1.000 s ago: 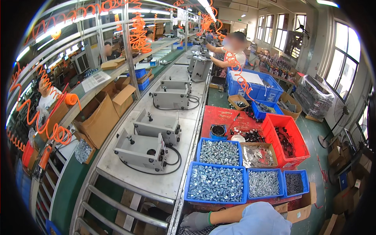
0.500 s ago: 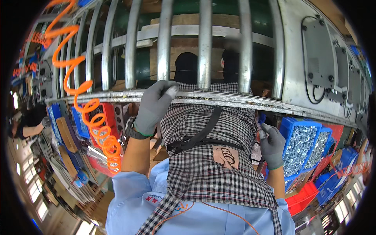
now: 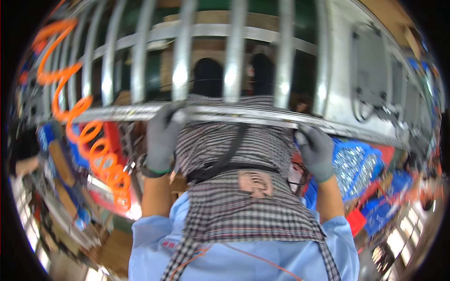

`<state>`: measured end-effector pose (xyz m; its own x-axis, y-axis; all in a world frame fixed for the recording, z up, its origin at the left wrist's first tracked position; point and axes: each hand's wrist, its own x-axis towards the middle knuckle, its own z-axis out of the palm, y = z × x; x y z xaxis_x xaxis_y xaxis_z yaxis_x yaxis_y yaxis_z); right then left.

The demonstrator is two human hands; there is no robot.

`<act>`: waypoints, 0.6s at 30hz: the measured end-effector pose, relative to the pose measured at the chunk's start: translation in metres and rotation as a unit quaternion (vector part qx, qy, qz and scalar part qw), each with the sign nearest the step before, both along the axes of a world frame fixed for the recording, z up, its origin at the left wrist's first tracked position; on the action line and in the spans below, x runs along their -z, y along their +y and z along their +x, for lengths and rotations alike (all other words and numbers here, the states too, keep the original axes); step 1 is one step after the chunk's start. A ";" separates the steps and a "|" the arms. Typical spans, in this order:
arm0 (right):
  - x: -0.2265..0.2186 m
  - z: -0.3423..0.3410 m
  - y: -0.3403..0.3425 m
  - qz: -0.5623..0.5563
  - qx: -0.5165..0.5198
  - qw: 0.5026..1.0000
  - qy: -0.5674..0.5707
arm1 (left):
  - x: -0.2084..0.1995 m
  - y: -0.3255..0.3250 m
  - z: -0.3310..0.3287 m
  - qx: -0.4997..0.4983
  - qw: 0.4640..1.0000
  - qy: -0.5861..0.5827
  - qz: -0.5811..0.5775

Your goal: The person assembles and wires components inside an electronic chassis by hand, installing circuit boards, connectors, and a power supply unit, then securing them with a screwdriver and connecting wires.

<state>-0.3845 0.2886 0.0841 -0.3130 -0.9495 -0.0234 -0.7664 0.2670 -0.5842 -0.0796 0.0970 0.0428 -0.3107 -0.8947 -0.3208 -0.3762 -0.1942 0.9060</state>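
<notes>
My left hand (image 3: 161, 138), in a grey glove with a watch at the wrist, is at the near metal rail (image 3: 211, 112) of a roller conveyor. Its fingers curl over the rail. To the right, my right hand (image 3: 316, 152), gloved the same way, has bent fingers at the rail's near edge. Motion smears its fingertips, and I cannot tell whether they grip the rail. No loose part shows in either hand. Between my hands is my checked apron (image 3: 258, 206) with a black strap across it.
Beyond the rail run steel rollers (image 3: 234, 56), with my dark shoes (image 3: 207, 77) seen through the gaps. A coiled orange hose (image 3: 86, 133) hangs at the left. Blue bins of small metal parts (image 3: 349, 164) stand at the right, below a grey control box (image 3: 370, 63).
My right hand has risen from beside the apron to the rail. My left hand stays at the rail. The whole view has shifted and blurred.
</notes>
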 end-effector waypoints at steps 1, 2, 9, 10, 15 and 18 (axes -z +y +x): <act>-0.001 -0.004 0.002 -0.007 0.011 1.000 0.000 | 0.001 -0.004 -0.002 0.016 0.999 -0.014 0.030; 0.001 -0.007 0.004 -0.016 0.019 1.000 -0.004 | -0.004 -0.005 -0.014 0.016 0.999 -0.040 0.022; -0.024 -0.039 0.047 0.011 0.194 0.978 0.077 | 0.012 -0.029 -0.067 0.159 0.986 -0.025 0.049; -0.022 -0.042 0.051 0.012 0.198 0.976 0.093 | 0.009 -0.032 -0.074 0.186 0.981 -0.030 0.050; -0.023 -0.045 0.055 0.019 0.231 0.968 0.096 | 0.012 -0.048 -0.092 0.231 0.972 -0.036 -0.009; 0.000 -0.070 0.052 0.071 0.222 0.969 0.086 | 0.016 -0.043 -0.092 0.210 0.976 -0.051 -0.017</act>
